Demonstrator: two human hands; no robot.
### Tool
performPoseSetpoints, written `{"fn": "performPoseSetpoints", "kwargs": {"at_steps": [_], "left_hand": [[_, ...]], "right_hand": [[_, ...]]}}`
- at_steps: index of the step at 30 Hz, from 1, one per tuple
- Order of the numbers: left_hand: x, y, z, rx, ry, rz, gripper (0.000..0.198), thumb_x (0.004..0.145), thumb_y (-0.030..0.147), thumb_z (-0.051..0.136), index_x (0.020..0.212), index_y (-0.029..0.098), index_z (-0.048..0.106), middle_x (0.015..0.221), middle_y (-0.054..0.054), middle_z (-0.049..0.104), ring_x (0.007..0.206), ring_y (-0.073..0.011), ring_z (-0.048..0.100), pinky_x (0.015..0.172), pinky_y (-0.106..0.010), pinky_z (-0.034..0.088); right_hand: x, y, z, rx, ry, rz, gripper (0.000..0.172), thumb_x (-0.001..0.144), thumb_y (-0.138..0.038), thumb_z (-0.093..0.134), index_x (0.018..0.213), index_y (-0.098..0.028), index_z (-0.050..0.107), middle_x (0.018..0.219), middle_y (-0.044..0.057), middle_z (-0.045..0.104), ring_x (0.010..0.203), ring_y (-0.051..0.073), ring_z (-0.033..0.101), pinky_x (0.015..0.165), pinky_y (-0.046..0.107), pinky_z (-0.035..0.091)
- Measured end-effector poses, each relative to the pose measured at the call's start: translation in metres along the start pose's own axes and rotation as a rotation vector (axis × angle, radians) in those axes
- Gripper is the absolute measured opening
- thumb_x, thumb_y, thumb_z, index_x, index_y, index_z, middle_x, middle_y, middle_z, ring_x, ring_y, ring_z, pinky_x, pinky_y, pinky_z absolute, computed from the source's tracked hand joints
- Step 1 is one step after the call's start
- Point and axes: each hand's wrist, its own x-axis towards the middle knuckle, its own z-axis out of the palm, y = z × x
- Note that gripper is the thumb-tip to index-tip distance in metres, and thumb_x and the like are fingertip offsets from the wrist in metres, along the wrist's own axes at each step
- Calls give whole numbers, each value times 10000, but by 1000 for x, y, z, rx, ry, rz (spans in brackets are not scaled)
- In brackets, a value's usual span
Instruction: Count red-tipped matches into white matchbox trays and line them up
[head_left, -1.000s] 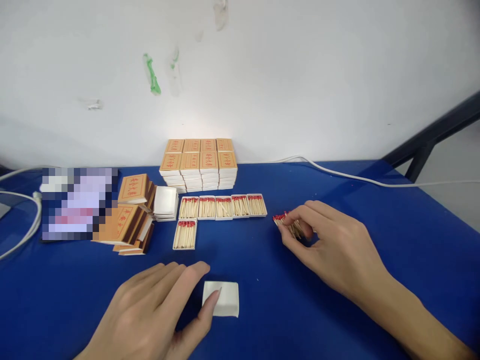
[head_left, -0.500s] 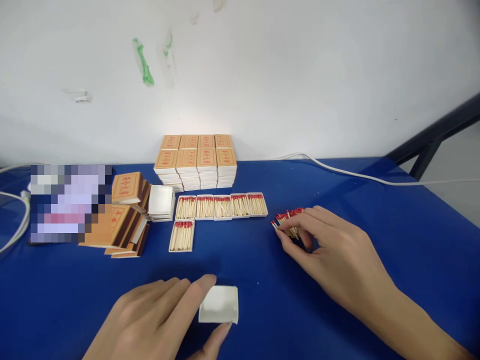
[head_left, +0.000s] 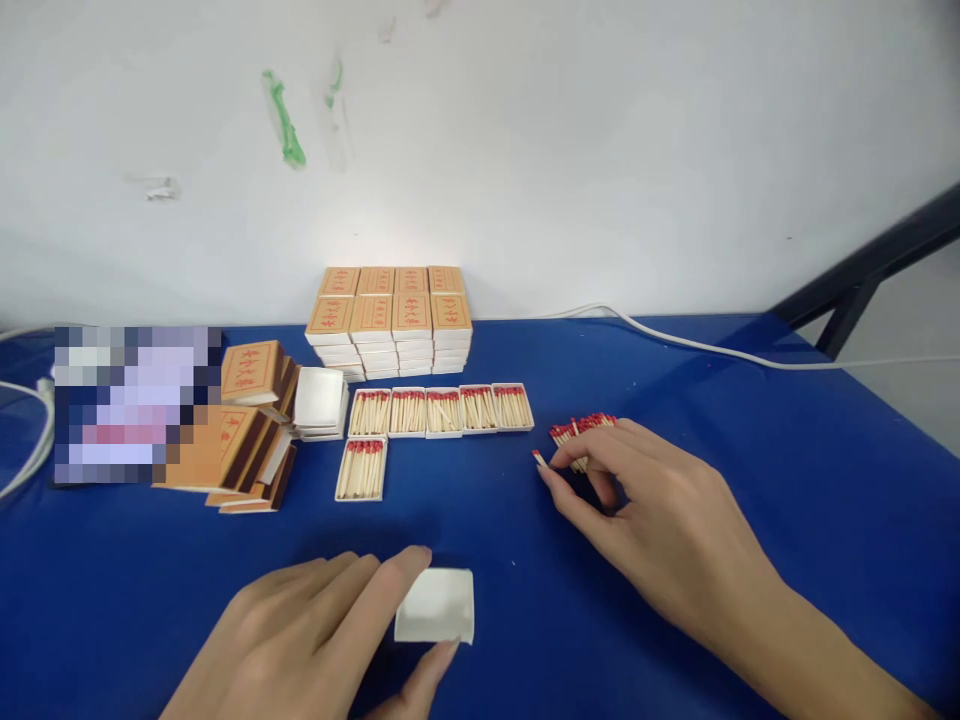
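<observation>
Between its thumb and index finger, my left hand (head_left: 315, 630) grips a small white matchbox tray (head_left: 435, 606) by its near and far sides. No matches lie inside that tray. My right hand (head_left: 667, 510) pinches a match (head_left: 537, 458) between thumb and index finger, its red head pointing up and left. Just behind those fingers lies a loose pile of matches (head_left: 576, 430), partly covered by the hand. Several trays filled with matches (head_left: 444, 412) stand in a row further back, and one more filled tray (head_left: 361, 470) sits in front of the row's left end.
Closed matchboxes (head_left: 390, 315) are stacked by the white wall. Orange matchbox sleeves (head_left: 251, 372) lie in a loose heap at left, beside stacked white trays (head_left: 319, 400). A phone with a blurred screen (head_left: 135, 400) rests further left. A white cable (head_left: 675, 340) runs along the back.
My right hand has drawn slightly left and toward me from the pile, and a match now shows apart from it in the fingertips. My left hand still holds the tray.
</observation>
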Motion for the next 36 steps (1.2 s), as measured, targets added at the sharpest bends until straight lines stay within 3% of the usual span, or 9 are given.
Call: {"fn": "performPoseSetpoints", "kwargs": {"at_steps": [8, 14, 19, 36], "left_hand": [[0, -2, 0, 27, -4, -3, 233, 1242, 358, 584, 1318, 189, 725, 891, 23, 869, 694, -174, 869, 632, -357, 685], [-1, 0, 0, 24, 3, -7, 230, 1251, 379, 547, 1294, 206, 693, 844, 22, 841, 667, -193, 853, 595, -376, 660], [-2, 1, 1, 24, -11, -1, 218, 1253, 371, 551, 1298, 204, 684, 874, 6, 857, 714, -204, 869, 620, -373, 651], [-4, 1, 3, 4, -21, -3, 202, 1242, 362, 574, 1290, 202, 688, 849, 20, 822, 676, -196, 833, 613, -384, 628]], "right_hand": [[0, -10, 3, 56, 39, -15, 254, 1152, -349, 718, 917, -255, 728, 706, -27, 607, 675, 178, 625, 639, 343, 481], [0, 0, 1, -128, 160, 44, 242, 1138, -303, 711, 904, -246, 733, 696, -10, 627, 692, 197, 603, 603, 338, 431], [-2, 3, 2, -198, 131, 38, 275, 1143, -314, 692, 877, -252, 722, 719, 7, 671, 710, 203, 608, 554, 332, 381], [-3, -1, 1, -129, 100, 61, 266, 1140, -354, 698, 892, -266, 740, 701, -6, 635, 672, 206, 597, 567, 342, 400]]}}
